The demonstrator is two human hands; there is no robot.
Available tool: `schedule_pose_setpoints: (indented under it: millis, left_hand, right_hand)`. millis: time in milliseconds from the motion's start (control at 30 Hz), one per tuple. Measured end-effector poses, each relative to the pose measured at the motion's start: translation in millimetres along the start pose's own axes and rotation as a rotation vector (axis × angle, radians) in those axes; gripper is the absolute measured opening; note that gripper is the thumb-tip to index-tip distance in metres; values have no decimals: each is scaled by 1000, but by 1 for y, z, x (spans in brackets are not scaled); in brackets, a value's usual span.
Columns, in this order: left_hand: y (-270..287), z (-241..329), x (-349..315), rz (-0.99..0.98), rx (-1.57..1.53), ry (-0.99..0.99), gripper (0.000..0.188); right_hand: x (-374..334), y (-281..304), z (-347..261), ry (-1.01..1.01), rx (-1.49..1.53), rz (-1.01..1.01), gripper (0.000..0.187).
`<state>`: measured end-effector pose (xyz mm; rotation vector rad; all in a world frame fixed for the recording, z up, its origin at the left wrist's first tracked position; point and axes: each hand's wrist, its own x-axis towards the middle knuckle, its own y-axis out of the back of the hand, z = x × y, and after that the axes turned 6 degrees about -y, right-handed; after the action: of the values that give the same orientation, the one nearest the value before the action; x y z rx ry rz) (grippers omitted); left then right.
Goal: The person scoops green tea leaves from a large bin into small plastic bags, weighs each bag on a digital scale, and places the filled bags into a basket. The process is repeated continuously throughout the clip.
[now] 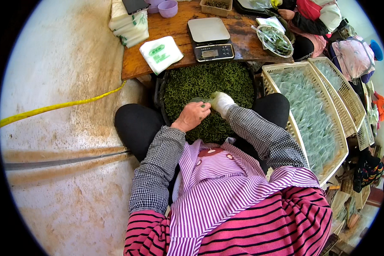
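Head view: held low over a dark tub (159, 91) of tiny, grainy green buds (187, 81), set between the knees, probably to catch any spill.
Pinched in the curled fingertips of the bare left hand (193, 116) and met by the pale-gloved right hand (221, 103), also curled: apparently a small, thin greenish bag (198, 100); impossible to tell exactly how gripped on the right. Likely placed for easy reach: flat-topped scale (208, 30) and smooth white bags (161, 54) on worn wooden table (173, 27); rightward, slatted cream crate (340, 148) of glossy, crinkled packets (307, 111).
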<state>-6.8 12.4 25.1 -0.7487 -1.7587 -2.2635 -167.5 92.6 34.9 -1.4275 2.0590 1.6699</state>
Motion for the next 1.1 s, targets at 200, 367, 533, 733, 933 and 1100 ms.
schedule_pose_setpoints:
  millis: [200,367,533,733,933,1100]
  left_hand:
    - [11,-11,-6,85,81,234,22]
    - [13,-12,7,250,99,406,10]
    - [2,6,9,340,-10,491,3]
    - [-11,-4,-2,211,3,540,2]
    - [-15,-4,-3,139,50,471,16]
    - [-10,-1,-4,114,24,489,25]
  right_hand:
    - [-5,12,18,78,795,-174,50]
    - [-21,-49,31,171,107,88,56]
    - [-9,-133,26,235,-280,194,63]
    - [-15,-94,30,-9,1197,199,13]
    - [-56,7,4,567,1342,-91,37]
    - [-60,27,-1,558,179,426,45]
